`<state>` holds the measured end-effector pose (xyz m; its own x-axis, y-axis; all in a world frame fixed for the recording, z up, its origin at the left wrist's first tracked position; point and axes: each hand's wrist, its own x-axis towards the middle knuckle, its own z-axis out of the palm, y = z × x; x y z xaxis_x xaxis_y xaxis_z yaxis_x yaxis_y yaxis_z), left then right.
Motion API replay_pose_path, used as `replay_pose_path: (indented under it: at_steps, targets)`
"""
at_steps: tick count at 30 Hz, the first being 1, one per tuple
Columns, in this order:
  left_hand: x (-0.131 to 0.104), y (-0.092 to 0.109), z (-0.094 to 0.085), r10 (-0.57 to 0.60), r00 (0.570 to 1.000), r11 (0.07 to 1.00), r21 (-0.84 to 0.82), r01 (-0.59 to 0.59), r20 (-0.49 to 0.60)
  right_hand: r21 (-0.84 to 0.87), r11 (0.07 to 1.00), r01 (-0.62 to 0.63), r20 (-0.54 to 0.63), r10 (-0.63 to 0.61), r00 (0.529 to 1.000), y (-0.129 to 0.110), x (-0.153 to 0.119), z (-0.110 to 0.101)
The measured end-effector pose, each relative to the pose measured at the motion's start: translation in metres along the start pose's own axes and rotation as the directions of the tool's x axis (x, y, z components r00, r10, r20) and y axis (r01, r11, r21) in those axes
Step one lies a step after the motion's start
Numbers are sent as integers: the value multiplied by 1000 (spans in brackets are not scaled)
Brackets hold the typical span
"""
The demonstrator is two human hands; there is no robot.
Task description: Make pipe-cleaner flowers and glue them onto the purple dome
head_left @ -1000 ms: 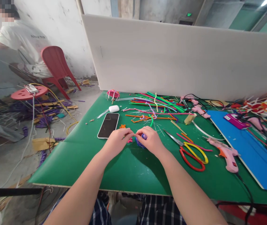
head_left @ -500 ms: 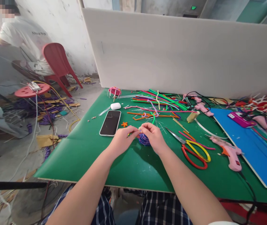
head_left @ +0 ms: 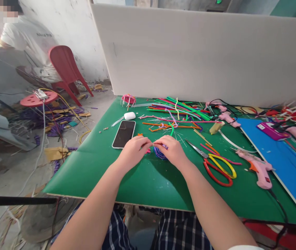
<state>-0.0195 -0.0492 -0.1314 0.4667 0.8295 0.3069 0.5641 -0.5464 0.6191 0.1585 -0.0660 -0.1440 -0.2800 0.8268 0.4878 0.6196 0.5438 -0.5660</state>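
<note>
Your left hand [head_left: 134, 150], right hand [head_left: 172, 150]: fingers pinched together, grip unclear | purple-blue coil [head_left: 160, 154] — looks wound, partly hidden by your right hand | coloured stems [head_left: 189, 110] — loose on the surface [head_left: 93, 177], seemingly unused

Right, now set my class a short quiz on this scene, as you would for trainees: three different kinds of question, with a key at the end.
1. True or false: the phone lies on the green table with its dark screen facing up.
2. Which of these is closest to the right hand?
a) the pink glue gun
b) the purple-blue piece
c) the white case
3. What two colours are the handles of the scissors?

Key:
1. True.
2. b; it shows right beside that hand's fingers.
3. Yellow and red.
</note>
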Motion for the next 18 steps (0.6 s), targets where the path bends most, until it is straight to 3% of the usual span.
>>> replay_pose_path:
  at_steps: [4, 7, 12, 18]
  targets:
    - [0, 1, 1, -22, 999, 1000, 7, 22, -48, -88, 996, 1, 21, 1, 1000, 2, -1, 2]
    - [1, 2, 0, -36, 992, 999, 4, 36, -120, -59, 996, -63, -10, 63, 998, 1, -1, 2]
    - [2, 3, 1, -49, 987, 998, -33, 44, -155, 159, 965, -210, -95, 227, 969, -6, 1, 1]
    - [0, 10, 10, -130, 991, 980, -159, 122, -38, 448, 806, -386, -59, 458, 887, -8, 3, 3]
